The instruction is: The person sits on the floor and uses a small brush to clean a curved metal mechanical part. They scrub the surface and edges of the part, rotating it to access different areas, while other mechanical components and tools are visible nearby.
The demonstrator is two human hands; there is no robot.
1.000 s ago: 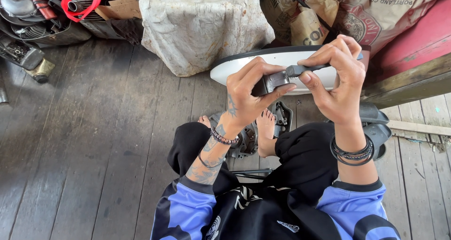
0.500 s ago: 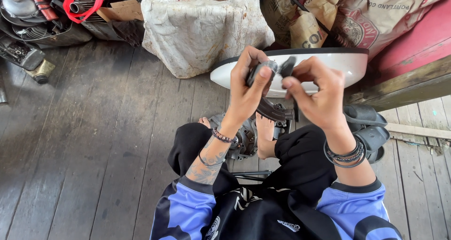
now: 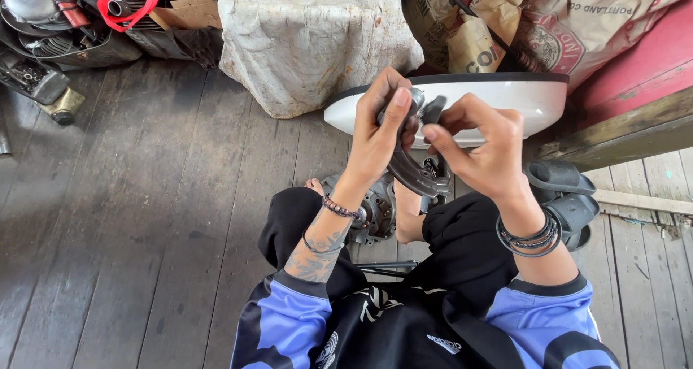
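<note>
- Above the person's lap, at centre of the view, both hands meet on a curved dark grey metal part (image 3: 410, 168), arc-shaped like a brake shoe.
- Left hand (image 3: 379, 134): fingers closed around the upper end of the curved part, thumb and forefinger reaching over its top; beaded bracelets on the wrist, tattoo on the forearm.
- Right hand (image 3: 485, 151): fingers curled and pinched at the top of the same part, touching the left hand's fingertips; exactly what the fingertips pinch I cannot tell. Dark bangles (image 3: 529, 237) on the wrist.
- Curved part is held in the air, tilted, its lower end pointing down toward the right knee.
- Just behind the hands: a white shell with a black rim (image 3: 520, 98), lying on its side.
- Below the hands, between the knees: a grey metal engine casing (image 3: 375, 209) on the wooden floor (image 3: 144, 217).
- Far centre: a block draped in stained white cloth (image 3: 303, 44).
- Far left: engine parts and a red strap (image 3: 126, 8).
- Far right: paper sacks (image 3: 577, 22) and a red bench (image 3: 635, 73).
- Right of the knees: dark sandals (image 3: 567, 196).
</note>
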